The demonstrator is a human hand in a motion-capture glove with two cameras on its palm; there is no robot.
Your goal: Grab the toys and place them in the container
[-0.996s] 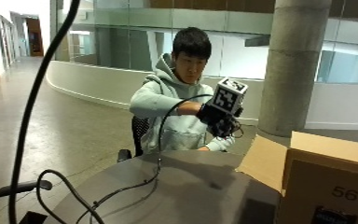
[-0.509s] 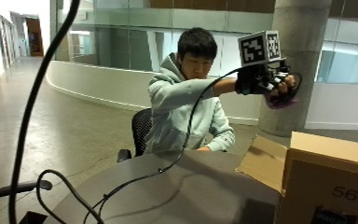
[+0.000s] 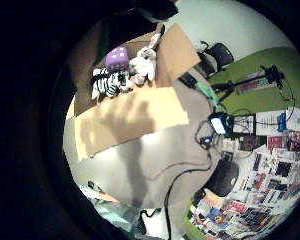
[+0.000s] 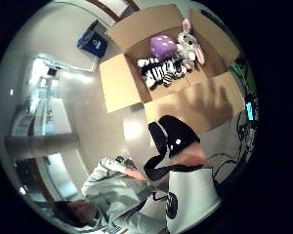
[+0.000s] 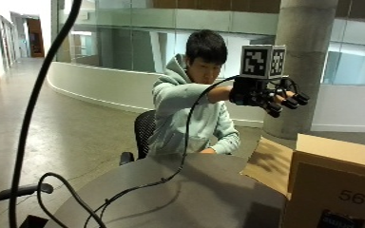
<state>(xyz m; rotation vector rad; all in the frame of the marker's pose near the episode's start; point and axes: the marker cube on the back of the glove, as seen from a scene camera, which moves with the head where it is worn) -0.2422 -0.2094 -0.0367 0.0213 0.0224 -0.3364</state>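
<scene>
Task looked close to done, judging by what lay where: the cardboard box (image 4: 136, 73) stood open on the counter (image 5: 188, 190) with its flaps folded out, and three toys were already inside it, a zebra (image 4: 161, 73) lying along the bottom, a purple dice (image 4: 162, 46) beside it and a white rabbit (image 4: 188, 48) just next to that, all bunched together. No toy showed on the bare counter in any view, so probably nothing was left to fetch, though parts of the top were hidden. The right hand (image 5: 268, 97) was raised high, well above the box and apart from it, fingers spread and holding nothing; its shadow with splayed fingers fell on the near flap (image 3: 135, 117). The other hand was down by the counter edge, hardly visible. Counter was round and grey, with a black cable (image 5: 170, 175) trailing across it. Room was a big hall: concrete pillar (image 5: 302, 57) behind the hand, glass walls, a curved low white wall, polished floor. A black office chair (image 5: 143, 133) stood behind the person.
</scene>
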